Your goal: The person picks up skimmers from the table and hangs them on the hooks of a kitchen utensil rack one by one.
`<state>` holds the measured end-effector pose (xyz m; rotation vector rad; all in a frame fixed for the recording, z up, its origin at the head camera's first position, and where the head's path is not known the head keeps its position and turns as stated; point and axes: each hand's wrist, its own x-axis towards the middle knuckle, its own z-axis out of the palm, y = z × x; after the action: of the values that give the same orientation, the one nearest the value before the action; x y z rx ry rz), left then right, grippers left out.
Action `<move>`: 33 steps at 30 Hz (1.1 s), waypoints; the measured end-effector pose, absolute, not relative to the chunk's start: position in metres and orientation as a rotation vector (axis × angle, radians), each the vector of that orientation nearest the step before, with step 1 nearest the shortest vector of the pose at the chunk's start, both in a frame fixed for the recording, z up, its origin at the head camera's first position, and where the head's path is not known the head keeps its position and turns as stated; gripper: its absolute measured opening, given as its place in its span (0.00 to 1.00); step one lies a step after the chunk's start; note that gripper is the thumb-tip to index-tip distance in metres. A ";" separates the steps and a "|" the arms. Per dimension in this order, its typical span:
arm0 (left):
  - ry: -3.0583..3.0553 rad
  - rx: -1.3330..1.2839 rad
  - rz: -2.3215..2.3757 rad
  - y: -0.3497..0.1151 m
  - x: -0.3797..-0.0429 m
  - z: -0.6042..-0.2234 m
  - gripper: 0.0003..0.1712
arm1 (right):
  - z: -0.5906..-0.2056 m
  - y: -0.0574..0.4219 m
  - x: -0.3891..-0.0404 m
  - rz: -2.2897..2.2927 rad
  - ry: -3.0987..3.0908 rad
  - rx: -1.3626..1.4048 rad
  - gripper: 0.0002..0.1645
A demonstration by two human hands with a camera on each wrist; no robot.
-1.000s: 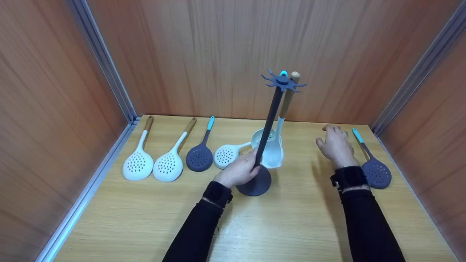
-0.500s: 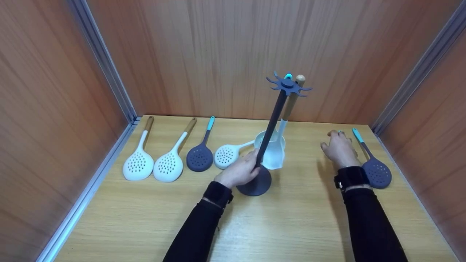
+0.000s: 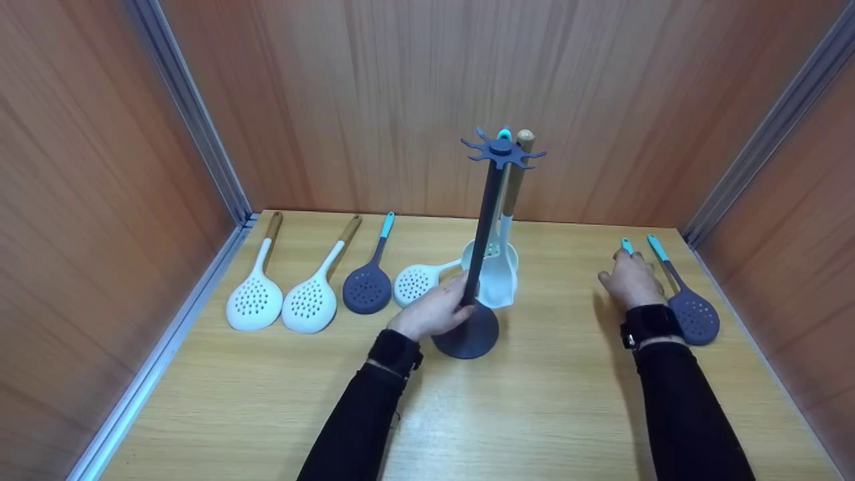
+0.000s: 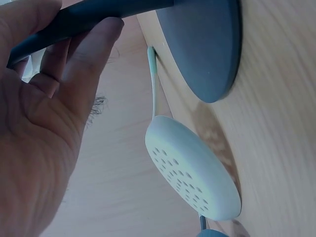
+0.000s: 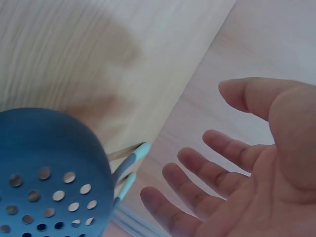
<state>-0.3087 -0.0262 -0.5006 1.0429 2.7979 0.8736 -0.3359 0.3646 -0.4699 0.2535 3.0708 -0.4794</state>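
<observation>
My left hand (image 3: 431,314) grips the lower part of a dark utensil stand (image 3: 486,227), its pole leaning slightly right. Thumb and fingers wrap the pole in the left wrist view. A white ladle with a wooden handle (image 3: 514,190) and a white utensil with a turquoise handle end (image 3: 504,135) hang from the hooks, partly hidden. My right hand (image 3: 631,277) hovers over a dark skimmer, mostly hidden in the head view except its turquoise handle tip (image 3: 626,245). Its perforated blade (image 5: 54,173) shows in the right wrist view, apart from the spread fingers.
Another dark skimmer (image 3: 693,317) lies at the right edge. Left of the stand lie two white skimmers with wooden handles (image 3: 254,304) (image 3: 308,306), a dark skimmer (image 3: 367,288) and a white skimmer (image 3: 415,284). Wooden panels (image 3: 427,100) enclose the table.
My right hand has moved right and slightly nearer, uncovering a turquoise handle tip. The stand's top swayed right, then back left, with the hung utensils. My left hand keeps its grip.
</observation>
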 end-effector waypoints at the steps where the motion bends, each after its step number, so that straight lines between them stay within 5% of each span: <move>1: 2.793 1.045 0.874 -0.026 -0.309 -0.501 0.40 | -0.471 0.366 -0.336 -0.480 3.063 0.253 0.37; 15: 2.777 1.086 0.905 -0.024 -0.312 -0.502 0.39 | -0.482 0.384 -0.336 -0.456 2.947 0.325 0.46; 24: 2.789 1.144 0.895 -0.024 -0.311 -0.501 0.31 | -0.486 0.388 -0.335 -0.411 2.919 0.358 0.39; 33: 2.774 1.087 0.896 -0.025 -0.312 -0.500 0.35 | -0.487 0.389 -0.338 -0.376 2.919 0.337 0.37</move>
<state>-0.3117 -0.0251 -0.5004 1.0870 2.7737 0.8961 -0.3382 0.3893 -0.4869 0.3373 2.9193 -0.3756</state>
